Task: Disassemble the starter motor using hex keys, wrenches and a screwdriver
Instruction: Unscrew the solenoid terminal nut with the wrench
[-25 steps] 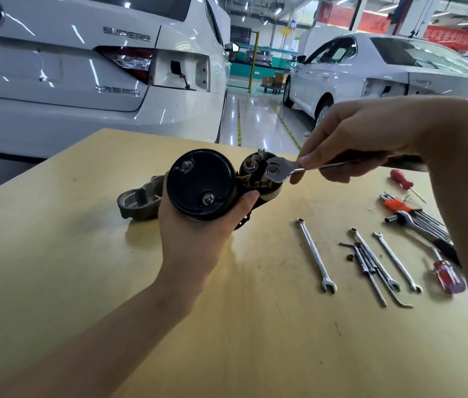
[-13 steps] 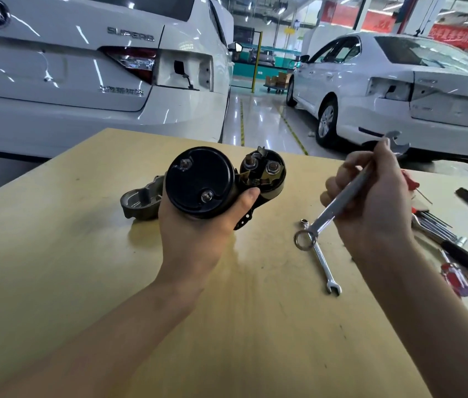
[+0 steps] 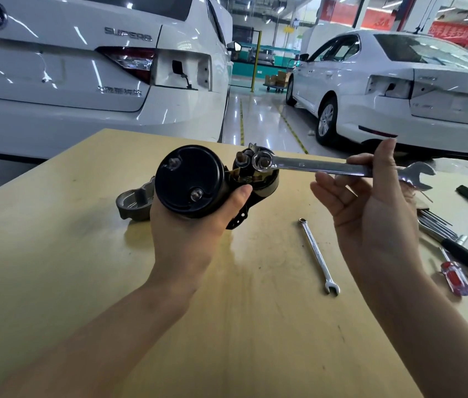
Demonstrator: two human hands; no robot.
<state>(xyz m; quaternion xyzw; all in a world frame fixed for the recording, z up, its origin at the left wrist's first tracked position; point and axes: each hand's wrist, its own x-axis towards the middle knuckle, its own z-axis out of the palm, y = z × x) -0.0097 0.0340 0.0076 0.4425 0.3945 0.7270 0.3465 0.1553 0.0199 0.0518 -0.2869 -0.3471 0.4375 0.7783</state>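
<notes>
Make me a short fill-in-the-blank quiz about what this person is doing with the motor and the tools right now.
1. The left hand holds the starter motor above the ____.
2. The combination wrench in the right hand has its ____ end seated on a solenoid terminal nut.
3. A smaller wrench lies on the table between the two ____.
4. The screwdriver at the right edge has a ____ handle.

Missing words: table; ring; forearms; red

Two white cars point(image 3: 89, 81) point(image 3: 416, 90) are parked on a glossy floor point(image 3: 258, 119) beyond the yellow tabletop point(image 3: 54, 268).
</notes>
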